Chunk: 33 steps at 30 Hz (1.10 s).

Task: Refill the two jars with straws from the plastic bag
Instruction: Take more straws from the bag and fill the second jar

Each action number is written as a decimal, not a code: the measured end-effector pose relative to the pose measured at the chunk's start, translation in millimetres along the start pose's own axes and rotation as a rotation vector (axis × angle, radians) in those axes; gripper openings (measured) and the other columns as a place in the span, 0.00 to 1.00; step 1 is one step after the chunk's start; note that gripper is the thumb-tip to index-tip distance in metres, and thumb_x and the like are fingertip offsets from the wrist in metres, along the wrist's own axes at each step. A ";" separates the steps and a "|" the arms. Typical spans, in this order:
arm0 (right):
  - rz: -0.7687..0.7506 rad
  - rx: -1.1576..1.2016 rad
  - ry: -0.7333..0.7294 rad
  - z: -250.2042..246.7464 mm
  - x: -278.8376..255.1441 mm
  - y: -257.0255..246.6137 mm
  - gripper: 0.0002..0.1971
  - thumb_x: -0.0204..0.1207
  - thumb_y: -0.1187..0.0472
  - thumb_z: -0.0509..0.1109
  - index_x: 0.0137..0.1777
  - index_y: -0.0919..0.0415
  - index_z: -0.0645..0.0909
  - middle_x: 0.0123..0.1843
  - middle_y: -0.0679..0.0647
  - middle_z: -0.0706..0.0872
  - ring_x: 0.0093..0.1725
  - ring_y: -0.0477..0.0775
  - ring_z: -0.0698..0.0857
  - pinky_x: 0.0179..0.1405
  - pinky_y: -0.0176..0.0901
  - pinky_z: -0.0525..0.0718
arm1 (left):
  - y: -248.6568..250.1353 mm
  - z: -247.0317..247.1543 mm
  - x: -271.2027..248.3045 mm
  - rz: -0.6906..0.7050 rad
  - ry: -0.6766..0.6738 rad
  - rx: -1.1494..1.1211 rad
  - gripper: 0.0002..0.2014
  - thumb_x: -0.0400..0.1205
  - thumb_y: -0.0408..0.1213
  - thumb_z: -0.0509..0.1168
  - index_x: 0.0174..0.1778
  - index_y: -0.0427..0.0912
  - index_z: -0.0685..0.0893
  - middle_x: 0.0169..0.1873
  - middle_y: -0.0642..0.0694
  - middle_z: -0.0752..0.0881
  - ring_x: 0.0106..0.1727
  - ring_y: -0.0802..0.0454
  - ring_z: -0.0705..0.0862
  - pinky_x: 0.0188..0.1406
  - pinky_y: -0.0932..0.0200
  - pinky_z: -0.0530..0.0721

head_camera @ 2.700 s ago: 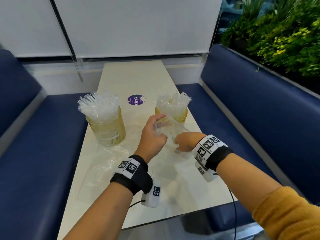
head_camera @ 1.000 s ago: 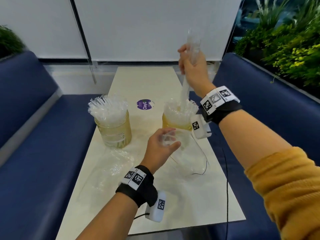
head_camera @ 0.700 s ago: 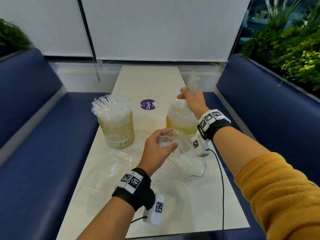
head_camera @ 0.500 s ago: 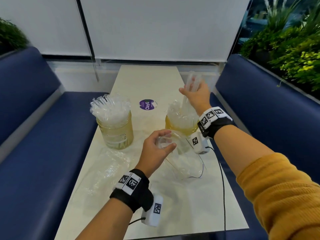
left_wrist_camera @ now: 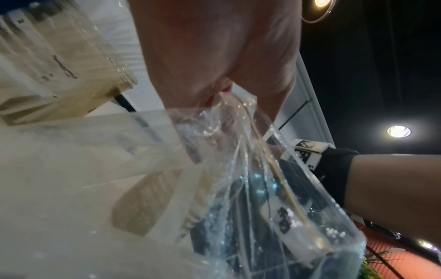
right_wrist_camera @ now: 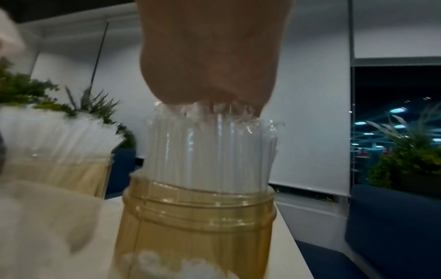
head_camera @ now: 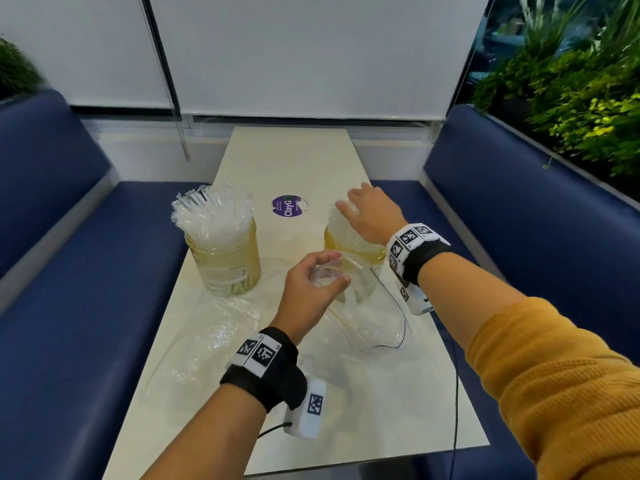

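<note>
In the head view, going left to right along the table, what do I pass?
Empty wrapper → left jar → purple sticker → left hand, gripping the bag → right jar, with the right hand flat on its straws.

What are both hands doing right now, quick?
Left hand: gripping the mouth of the plastic bag.
Right hand: open, fingers flat, pressing on the straws in the right jar.
</note>
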State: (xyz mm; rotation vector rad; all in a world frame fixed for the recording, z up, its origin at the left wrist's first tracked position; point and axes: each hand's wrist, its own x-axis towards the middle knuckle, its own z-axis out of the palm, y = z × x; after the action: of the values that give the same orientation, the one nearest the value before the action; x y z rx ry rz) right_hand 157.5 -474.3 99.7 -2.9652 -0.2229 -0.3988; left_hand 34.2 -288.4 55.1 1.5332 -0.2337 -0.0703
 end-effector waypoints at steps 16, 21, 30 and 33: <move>0.015 0.049 0.254 -13.7 -40.4 -18.3 0.20 0.88 0.48 0.56 0.65 0.58 0.85 0.67 0.56 0.84 0.67 0.59 0.81 0.63 0.52 0.78 | 1.4 0.9 -3.7 0.023 -0.204 0.067 0.34 0.75 0.14 0.63 0.76 0.45 0.77 0.76 0.53 0.77 0.76 0.57 0.78 0.59 0.68 0.84; 0.221 0.082 0.147 -58.9 -87.0 -53.0 0.19 0.77 0.54 0.65 0.25 0.57 0.71 0.24 0.49 0.75 0.26 0.53 0.76 0.23 0.38 0.65 | -2.9 8.0 -0.3 0.007 -0.207 0.109 0.40 0.67 0.26 0.64 0.78 0.54 0.73 0.75 0.56 0.74 0.79 0.56 0.73 0.67 0.56 0.83; 0.151 0.075 -0.901 -11.1 -135.6 -52.1 0.41 0.77 0.39 0.74 0.84 0.58 0.66 0.80 0.57 0.74 0.74 0.62 0.76 0.72 0.54 0.75 | 11.6 17.8 -3.9 0.048 -0.293 0.060 0.41 0.70 0.20 0.69 0.79 0.53 0.73 0.78 0.57 0.70 0.81 0.52 0.71 0.76 0.44 0.79; 0.131 0.010 -0.922 12.3 -144.3 -53.5 0.47 0.71 0.38 0.78 0.84 0.59 0.65 0.79 0.58 0.75 0.75 0.63 0.77 0.73 0.59 0.76 | 17.0 19.1 -7.5 0.059 -0.314 0.070 0.42 0.71 0.12 0.60 0.79 0.51 0.72 0.77 0.58 0.69 0.81 0.53 0.70 0.78 0.41 0.75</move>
State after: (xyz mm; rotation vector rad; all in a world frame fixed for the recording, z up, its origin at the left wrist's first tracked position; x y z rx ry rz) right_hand 14.1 -438.3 55.1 -2.8876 -0.1103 0.9921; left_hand 21.4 -305.0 71.6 1.5805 -0.5355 -0.2596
